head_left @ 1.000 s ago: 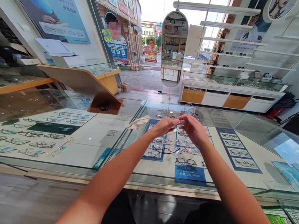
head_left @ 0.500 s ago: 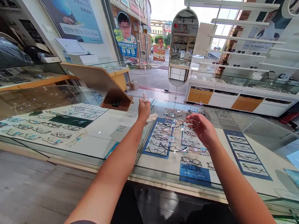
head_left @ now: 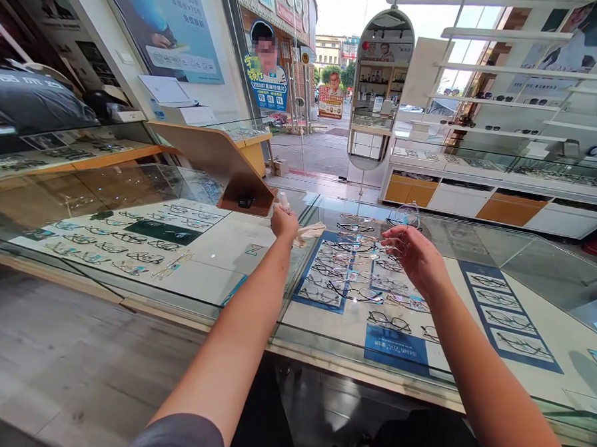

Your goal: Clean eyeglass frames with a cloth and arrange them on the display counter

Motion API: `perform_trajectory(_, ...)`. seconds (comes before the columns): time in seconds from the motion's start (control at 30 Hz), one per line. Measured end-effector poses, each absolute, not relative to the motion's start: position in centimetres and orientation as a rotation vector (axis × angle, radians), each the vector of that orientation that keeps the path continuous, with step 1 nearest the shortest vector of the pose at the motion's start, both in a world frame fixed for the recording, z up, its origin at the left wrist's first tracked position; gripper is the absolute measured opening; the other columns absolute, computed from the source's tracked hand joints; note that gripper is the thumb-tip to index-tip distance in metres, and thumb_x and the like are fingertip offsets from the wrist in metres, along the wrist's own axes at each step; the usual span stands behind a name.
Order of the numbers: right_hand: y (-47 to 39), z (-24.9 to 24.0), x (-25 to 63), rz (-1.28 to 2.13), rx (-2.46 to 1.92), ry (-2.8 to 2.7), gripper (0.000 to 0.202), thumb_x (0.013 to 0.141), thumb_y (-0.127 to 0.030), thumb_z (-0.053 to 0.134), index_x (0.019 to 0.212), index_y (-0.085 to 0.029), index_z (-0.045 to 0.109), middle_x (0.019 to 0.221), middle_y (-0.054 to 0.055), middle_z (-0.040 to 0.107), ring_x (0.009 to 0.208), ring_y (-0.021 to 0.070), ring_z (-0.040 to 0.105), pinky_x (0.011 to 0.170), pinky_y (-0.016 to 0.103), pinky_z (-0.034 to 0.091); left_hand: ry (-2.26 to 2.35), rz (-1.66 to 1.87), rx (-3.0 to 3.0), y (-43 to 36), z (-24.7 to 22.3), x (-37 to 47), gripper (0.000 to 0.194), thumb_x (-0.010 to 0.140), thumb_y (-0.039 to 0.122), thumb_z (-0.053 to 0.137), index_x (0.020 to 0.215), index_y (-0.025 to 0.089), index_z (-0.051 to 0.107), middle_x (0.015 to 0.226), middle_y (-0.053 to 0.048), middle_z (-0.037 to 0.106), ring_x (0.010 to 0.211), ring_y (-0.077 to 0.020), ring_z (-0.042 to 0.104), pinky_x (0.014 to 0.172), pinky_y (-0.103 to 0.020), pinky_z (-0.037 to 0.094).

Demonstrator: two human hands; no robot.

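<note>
My left hand (head_left: 284, 223) is closed around a small bottle with a whitish top (head_left: 284, 200), held upright over the glass counter; the lower part is hidden in the fist. A pale cloth (head_left: 309, 233) lies just right of that hand. My right hand (head_left: 417, 256) hovers palm inward, its fingers loosely curled and apart, and I see nothing held in them. Left of its fingertips runs a column of eyeglasses (head_left: 357, 293) on the glass top. Beyond the right hand stands a round-lensed pair of glasses (head_left: 407, 216). Other frames (head_left: 389, 322) lie nearer to me.
The glass display counter (head_left: 293, 330) spans my front, with more eyeglasses (head_left: 112, 247) inside at left and a blue tray of frames (head_left: 504, 314) at right. A tilted brown wooden board (head_left: 222, 159) stands beyond my left hand. An oval mirror (head_left: 381, 88) rises behind. A person in dark clothing (head_left: 29, 99) is at far left.
The view has swung slightly left, so the scene sits farther right. My left hand has shifted left relative to the counter with the bottle, uncovering more of the cloth. My right hand stays near the glasses.
</note>
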State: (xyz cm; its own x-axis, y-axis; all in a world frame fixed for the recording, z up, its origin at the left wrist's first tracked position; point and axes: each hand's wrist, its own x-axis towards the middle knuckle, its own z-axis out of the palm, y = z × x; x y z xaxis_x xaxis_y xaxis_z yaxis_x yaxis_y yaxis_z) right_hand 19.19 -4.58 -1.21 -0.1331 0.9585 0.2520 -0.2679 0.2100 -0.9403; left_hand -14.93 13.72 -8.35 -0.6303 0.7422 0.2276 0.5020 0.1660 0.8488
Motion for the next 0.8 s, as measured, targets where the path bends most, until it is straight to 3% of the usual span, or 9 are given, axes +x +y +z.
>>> perform_trajectory(0.17, -4.7, -1.1, 19.2, 1.315, -0.715, -1.181, 0.029, 0.099, -0.053, 0.073, 0.105, -0.026, 0.079, 0.116, 0.008, 0.077, 0.102, 0.0213, 0.071, 0.085, 0.033, 0.058, 2.229, 1.569, 1.292, 12.5, -7.4, -13.8, 0.051, 0.093, 0.019, 0.070, 0.140, 0.019, 0.049, 0.147, -0.021, 0.067, 0.143, -0.0351, 0.060, 0.122, -0.051, 0.047)
perform_trajectory(0.3, -4.7, -0.9, 19.0, 1.329, -0.689, -1.159, 0.029, 0.096, -0.053, 0.078, 0.102, -0.025, 0.082, 0.114, 0.007, 0.077, 0.100, 0.0196, 0.071, 0.084, 0.031, 0.057, 2.157, 1.937, 1.692, 10.5, -5.4, -11.5, 0.053, 0.096, 0.014, 0.060, 0.148, 0.015, 0.046, 0.166, -0.026, 0.046, 0.162, -0.0319, 0.039, 0.136, -0.049, 0.029)
perform_trajectory(0.43, -4.8, -0.8, 19.0, 1.310, -0.708, -1.162, 0.031, 0.093, -0.056, 0.080, 0.102, -0.026, 0.081, 0.113, 0.007, 0.077, 0.101, 0.0218, 0.070, 0.084, 0.034, 0.058, 2.063, 1.984, 1.952, 9.0, -3.8, -9.8, 0.051, 0.096, 0.013, 0.058, 0.147, 0.014, 0.051, 0.171, -0.026, 0.039, 0.167, -0.0345, 0.030, 0.137, -0.054, 0.025)
perform_trajectory(0.5, -4.8, -0.8, 19.1, 1.304, -0.714, -1.160, 0.032, 0.093, -0.057, 0.080, 0.102, -0.026, 0.081, 0.114, 0.007, 0.077, 0.101, 0.0220, 0.070, 0.084, 0.034, 0.058, 2.021, 1.812, 2.057, 8.9, -3.3, -9.5, 0.046, 0.097, 0.012, 0.055, 0.143, 0.015, 0.057, 0.162, -0.023, 0.051, 0.158, -0.0341, 0.044, 0.132, -0.053, 0.034)
perform_trajectory(0.6, -4.8, -0.8, 19.1, 1.312, -0.713, -1.146, 0.034, 0.092, -0.058, 0.081, 0.102, -0.026, 0.081, 0.114, 0.007, 0.077, 0.100, 0.0215, 0.070, 0.083, 0.034, 0.057, 1.964, 1.165, 2.221, 9.2, -2.9, -9.6, 0.041, 0.099, 0.009, 0.050, 0.135, 0.020, 0.066, 0.140, -0.015, 0.070, 0.136, -0.0289, 0.063, 0.114, -0.042, 0.051)
perform_trajectory(0.7, -4.8, -0.9, 19.1, 1.325, -0.708, -1.141, 0.034, 0.092, -0.058, 0.080, 0.101, -0.025, 0.081, 0.112, 0.007, 0.077, 0.100, 0.0218, 0.071, 0.082, 0.033, 0.057, 1.973, 0.679, 2.203, 9.7, -3.4, -10.0, 0.039, 0.094, 0.009, 0.061, 0.128, 0.023, 0.075, 0.136, -0.013, 0.074, 0.131, -0.0310, 0.066, 0.104, -0.039, 0.055)
perform_trajectory(0.8, -4.8, -0.9, 19.0, 1.332, -0.696, -1.146, 0.032, 0.094, -0.056, 0.079, 0.102, -0.025, 0.082, 0.113, 0.007, 0.076, 0.102, 0.0213, 0.071, 0.082, 0.032, 0.057, 2.047, 0.529, 2.106, 10.2, -4.3, -10.4, 0.035, 0.086, 0.018, 0.076, 0.121, 0.020, 0.080, 0.136, -0.019, 0.075, 0.128, -0.0376, 0.069, 0.103, -0.044, 0.055)
